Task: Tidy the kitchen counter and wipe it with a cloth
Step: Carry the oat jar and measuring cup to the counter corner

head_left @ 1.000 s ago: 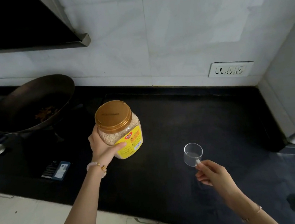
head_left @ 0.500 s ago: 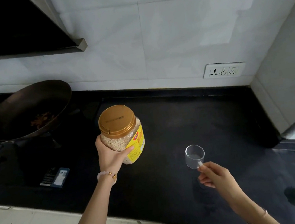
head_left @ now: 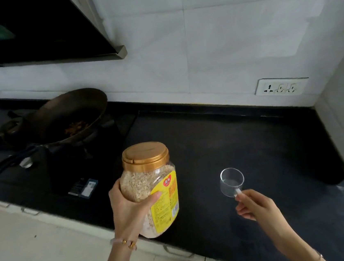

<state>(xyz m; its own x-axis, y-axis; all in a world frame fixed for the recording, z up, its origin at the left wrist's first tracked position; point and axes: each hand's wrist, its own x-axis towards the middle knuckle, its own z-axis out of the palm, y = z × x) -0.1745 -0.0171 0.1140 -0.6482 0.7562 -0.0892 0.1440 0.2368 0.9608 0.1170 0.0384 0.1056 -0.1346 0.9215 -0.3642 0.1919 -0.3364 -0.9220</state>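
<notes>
A clear plastic jar of oats (head_left: 151, 182) with a gold lid and a yellow label is held up over the front of the black counter (head_left: 243, 148). My left hand (head_left: 131, 210) is wrapped round its left side, thumb across the front. To the right, my right hand (head_left: 254, 205) pinches the short handle of a small clear measuring cup (head_left: 232, 181), which hangs upright above the counter. No cloth is in view.
A dark wok (head_left: 71, 118) with food scraps sits on the gas stove (head_left: 67, 163) at the left, its handle pointing left. A range hood (head_left: 49, 37) hangs above. A wall socket (head_left: 280, 86) is at the back right. A wall corner bounds the counter on the right.
The jar and my left hand have come toward me and to the right, closer to the counter's front edge. The cup in my right hand has kept its place.
</notes>
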